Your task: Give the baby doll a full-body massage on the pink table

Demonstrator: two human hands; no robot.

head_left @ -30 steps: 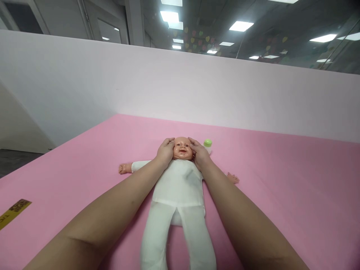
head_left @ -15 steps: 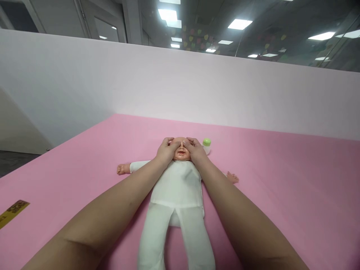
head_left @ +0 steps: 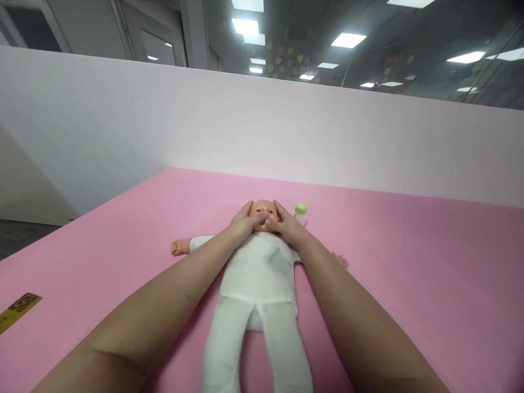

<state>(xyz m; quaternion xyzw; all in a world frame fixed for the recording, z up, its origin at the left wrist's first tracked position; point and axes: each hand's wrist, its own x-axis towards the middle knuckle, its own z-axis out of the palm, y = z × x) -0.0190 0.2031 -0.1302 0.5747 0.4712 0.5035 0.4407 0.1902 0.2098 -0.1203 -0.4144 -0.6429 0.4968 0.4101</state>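
A baby doll (head_left: 257,273) in a white suit lies on its back on the pink mat (head_left: 409,262), head away from me. My left hand (head_left: 242,225) cups the left side of the doll's head, with its thumb over the lower face. My right hand (head_left: 283,225) cups the other side, and its thumb meets the left one over the mouth. The doll's eyes and forehead show above the thumbs. Both hands wrap the head with fingers curved.
A small bottle with a green cap (head_left: 301,212) stands just right of the doll's head. A yellow label (head_left: 18,309) lies at the mat's left edge. A pale partition wall (head_left: 262,131) rises behind the mat.
My thumbs went from the doll's cheeks to over its eyes, and have now slid down to its mouth. The doll has stayed in place.
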